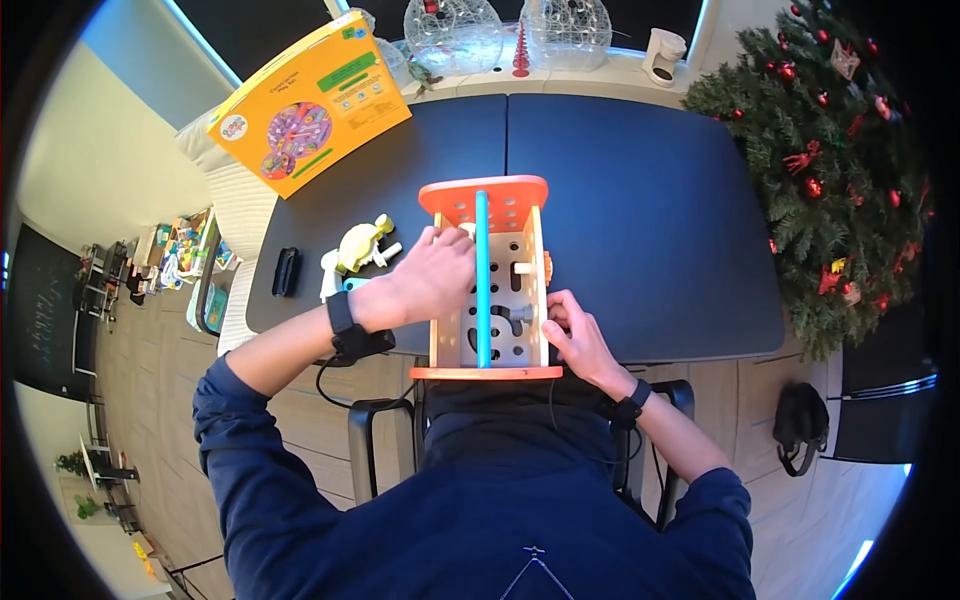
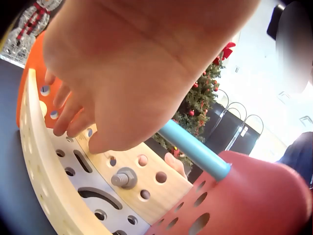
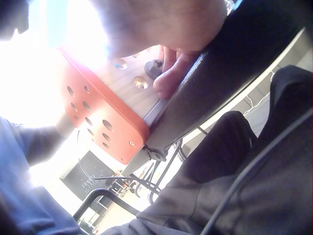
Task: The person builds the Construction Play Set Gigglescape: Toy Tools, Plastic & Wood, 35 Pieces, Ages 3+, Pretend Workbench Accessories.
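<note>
- Head view: the left hand (image 1: 430,275) is reaching down into a toy toolbox (image 1: 450,373) beside its blue rod (image 1: 484,280); its fingers are hanging loosely bent, partly open, with nothing visible in their grasp.
- The right hand (image 1: 580,345) is sitting at the outer face of the right wooden wall; its fingers are curving just beside a grey bolt head (image 3: 154,68); whether they are pinching it, I cannot tell.
- The toolbox is standing at the bench's (image 1: 650,250) near edge; inside, a threaded grey bolt with a nut (image 2: 124,178) is jutting from the right wall; a cream peg (image 1: 522,268) is poking in farther along.
- A yellow carton (image 1: 345,110) is standing at the far left, its contents hidden; a pale yellow toy (image 1: 360,247) is lying nearer.
</note>
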